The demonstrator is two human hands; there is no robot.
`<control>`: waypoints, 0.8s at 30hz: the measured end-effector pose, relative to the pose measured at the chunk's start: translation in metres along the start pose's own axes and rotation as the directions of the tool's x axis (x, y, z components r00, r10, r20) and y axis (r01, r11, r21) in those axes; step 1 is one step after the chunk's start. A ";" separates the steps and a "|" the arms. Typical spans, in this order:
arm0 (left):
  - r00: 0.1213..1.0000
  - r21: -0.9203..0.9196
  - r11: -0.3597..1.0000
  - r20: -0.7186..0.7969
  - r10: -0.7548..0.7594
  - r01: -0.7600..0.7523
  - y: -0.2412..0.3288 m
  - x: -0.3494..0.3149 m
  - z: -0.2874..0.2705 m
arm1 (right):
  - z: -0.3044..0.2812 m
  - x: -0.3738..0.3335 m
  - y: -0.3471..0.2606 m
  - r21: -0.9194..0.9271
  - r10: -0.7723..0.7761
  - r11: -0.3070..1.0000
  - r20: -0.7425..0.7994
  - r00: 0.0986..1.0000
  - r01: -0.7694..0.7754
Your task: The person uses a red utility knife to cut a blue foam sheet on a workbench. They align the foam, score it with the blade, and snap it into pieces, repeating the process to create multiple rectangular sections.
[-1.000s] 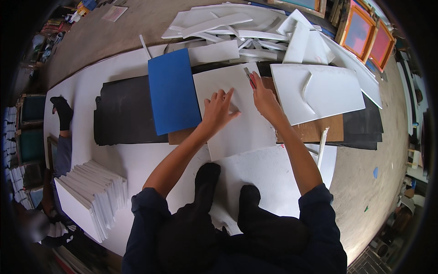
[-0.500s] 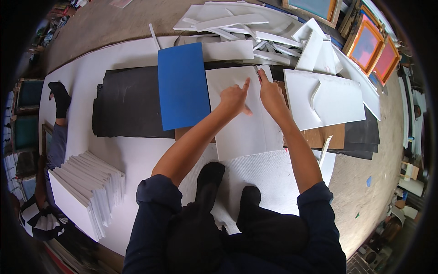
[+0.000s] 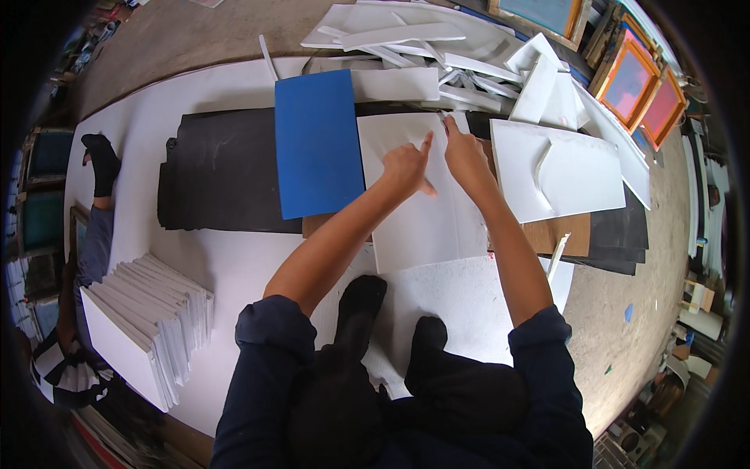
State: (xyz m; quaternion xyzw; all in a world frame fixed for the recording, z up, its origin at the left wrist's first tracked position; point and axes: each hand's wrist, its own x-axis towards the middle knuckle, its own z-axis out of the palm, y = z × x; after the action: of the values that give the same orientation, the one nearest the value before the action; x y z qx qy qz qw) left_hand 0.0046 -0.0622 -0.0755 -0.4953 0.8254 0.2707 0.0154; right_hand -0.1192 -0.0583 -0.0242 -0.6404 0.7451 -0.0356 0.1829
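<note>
Left hand (image 3: 406, 168), thumb and index apart, rests on one flat, matte white board (image 3: 414, 233) lying over a brown sheet (image 3: 558, 235) and black sheeting (image 3: 223, 173); right hand (image 3: 466, 156) has its grip clamped on one slim cutter (image 3: 446, 120), mostly hidden, near the board's far edge. One plain blue rectangular panel (image 3: 319, 148) sits just left, one white rectangular panel (image 3: 582, 176) carrying one curved offcut strip (image 3: 539, 178) lies right, and a stack of thin white boards (image 3: 125, 332), too tight to count, stands lower left.

Left hand (image 3: 404, 168) shifted nearer far edge of white sheet (image 3: 426, 234), other fingers drawn in behind index finger; gap to right hand (image 3: 466, 158) narrowed. Cutter (image 3: 448, 123) turned, mostly covered by grip.
</note>
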 end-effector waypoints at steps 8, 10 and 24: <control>1.000 0.067 0.998 0.017 0.014 -0.015 0.000 0.002 0.004 | -0.004 0.010 -0.006 -0.104 -0.039 0.993 0.074 0.997 0.046; 1.000 0.061 0.998 0.021 0.022 -0.023 0.000 0.001 0.004 | -0.007 0.001 -0.008 -0.156 -0.061 0.985 0.087 0.994 0.074; 1.000 0.103 0.995 -0.007 0.007 -0.006 0.001 0.001 0.007 | -0.004 -0.086 0.019 0.052 -0.072 0.996 0.111 0.991 0.067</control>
State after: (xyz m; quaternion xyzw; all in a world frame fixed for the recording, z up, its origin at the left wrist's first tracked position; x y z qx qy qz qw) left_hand 0.0014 -0.0592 -0.0809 -0.4921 0.8399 0.2258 0.0371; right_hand -0.1289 0.0273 -0.0061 -0.6623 0.7098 -0.0237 0.2388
